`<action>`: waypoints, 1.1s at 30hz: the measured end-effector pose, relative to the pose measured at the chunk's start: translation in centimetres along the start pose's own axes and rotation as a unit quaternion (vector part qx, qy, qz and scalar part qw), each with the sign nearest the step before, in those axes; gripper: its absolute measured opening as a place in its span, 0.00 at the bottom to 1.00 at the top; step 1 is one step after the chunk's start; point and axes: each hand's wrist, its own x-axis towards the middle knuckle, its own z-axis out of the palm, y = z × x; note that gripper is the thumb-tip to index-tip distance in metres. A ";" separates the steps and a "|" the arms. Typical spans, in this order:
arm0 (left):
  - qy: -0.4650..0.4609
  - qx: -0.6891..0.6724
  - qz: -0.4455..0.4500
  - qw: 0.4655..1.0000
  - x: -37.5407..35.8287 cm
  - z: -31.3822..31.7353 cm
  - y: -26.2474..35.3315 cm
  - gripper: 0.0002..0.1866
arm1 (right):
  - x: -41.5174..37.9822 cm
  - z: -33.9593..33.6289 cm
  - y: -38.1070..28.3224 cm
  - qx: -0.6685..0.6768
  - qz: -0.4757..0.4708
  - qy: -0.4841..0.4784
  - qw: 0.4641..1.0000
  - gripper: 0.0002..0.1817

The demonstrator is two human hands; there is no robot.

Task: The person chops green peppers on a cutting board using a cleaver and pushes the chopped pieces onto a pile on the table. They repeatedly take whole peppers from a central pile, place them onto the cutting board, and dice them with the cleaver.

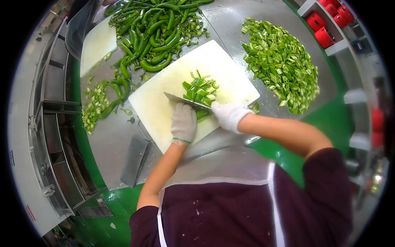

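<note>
My right hand (231,116), in a white knit glove, is closed round the handle end of a knife (181,100) with a broad blade. The blade lies slantwise over a white cutting board (156,94). My left hand (183,122), gloved too, presses curled fingers beside the blade, holding a green pepper (201,115) whose near end shows between my hands. Just beyond the blade sits a small heap of cut pepper pieces (200,89). The blade partly hides the fingertips of my left hand.
A pile of whole green peppers (154,33) lies beyond the board, with pepper trimmings (94,105) at left. Chopped peppers (282,61) form a large mound at right. A grey block (135,160) rests near the metal table's (111,144) front edge. Red containers (325,37) stand on shelves.
</note>
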 end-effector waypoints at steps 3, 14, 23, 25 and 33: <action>0.004 0.005 -0.003 1.000 -0.1 0.1 0.0 0.04 | -0.1 0.2 -0.1 0.003 -0.013 0.019 1.000 0.13; 0.187 -0.094 -0.160 0.965 -3.0 0.0 -1.1 0.03 | -5.4 -1.5 0.7 0.030 -0.059 0.072 0.995 0.10; -0.022 0.080 -0.081 0.993 -1.5 -0.4 0.9 0.07 | -1.2 1.2 -0.5 -0.014 -0.009 0.019 1.000 0.17; -0.007 0.063 -0.064 0.996 -1.8 -0.6 1.0 0.08 | -1.0 2.0 -0.1 0.040 0.008 0.045 0.998 0.14; 0.153 -0.009 -0.192 0.969 -5.1 -0.9 -0.8 0.08 | -5.4 -0.2 0.5 0.066 -0.064 0.073 0.993 0.11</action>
